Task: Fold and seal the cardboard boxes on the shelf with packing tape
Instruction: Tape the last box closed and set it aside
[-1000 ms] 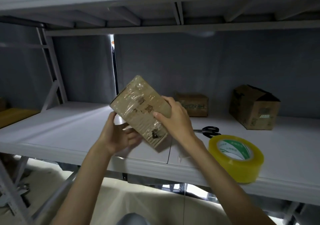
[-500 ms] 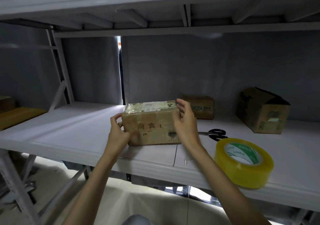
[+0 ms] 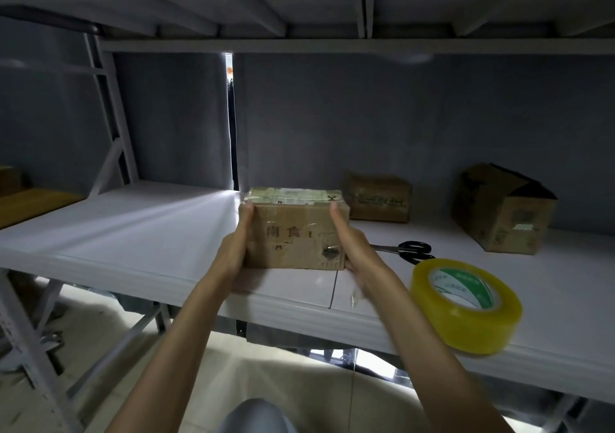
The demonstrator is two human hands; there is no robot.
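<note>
A small taped cardboard box [image 3: 293, 239] stands flat on the white shelf [image 3: 133, 232], its top covered in shiny tape. My left hand [image 3: 238, 242] grips its left end and my right hand [image 3: 352, 242] grips its right end, thumbs lying up the front face. A yellow roll of packing tape [image 3: 466, 302] lies near the shelf's front edge to the right. Behind it lie black-handled scissors [image 3: 406, 251].
A closed brown box [image 3: 379, 198] stands against the back wall. An open-flapped box [image 3: 502, 209] sits tilted at the right rear. The upper shelf hangs low overhead. A metal upright [image 3: 109, 126] stands at left, with a wooden board [image 3: 30, 203] beyond it.
The box was held tilted in the air a second ago. It now rests flat on the shelf, and both hands have slid to its two ends.
</note>
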